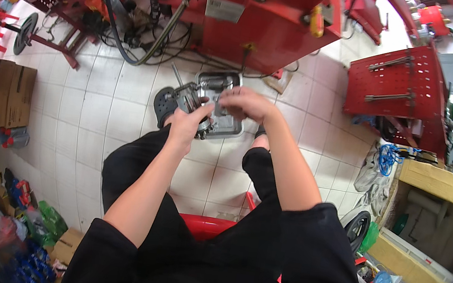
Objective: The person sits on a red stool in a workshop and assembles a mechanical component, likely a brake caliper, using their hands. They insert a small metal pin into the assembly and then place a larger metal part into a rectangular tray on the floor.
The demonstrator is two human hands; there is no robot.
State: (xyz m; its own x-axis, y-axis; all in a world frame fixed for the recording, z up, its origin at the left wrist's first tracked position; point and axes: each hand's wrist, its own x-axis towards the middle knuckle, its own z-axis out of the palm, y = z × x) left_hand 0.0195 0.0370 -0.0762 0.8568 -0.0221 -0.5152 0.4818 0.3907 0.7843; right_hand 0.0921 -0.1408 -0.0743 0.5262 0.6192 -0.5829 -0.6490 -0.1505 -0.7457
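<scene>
Head view: metal engine part (194, 100) gripped between both hands' fingers (203, 111).

The one camera sits on my head, looking steeply down past my lap to the white tiled floor (98, 119), close in.

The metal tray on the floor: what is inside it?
The tray shows a bare grey bottom near its right edge. Both hands, left and right, hold a metal part above it, so most of its inside is covered.
</scene>
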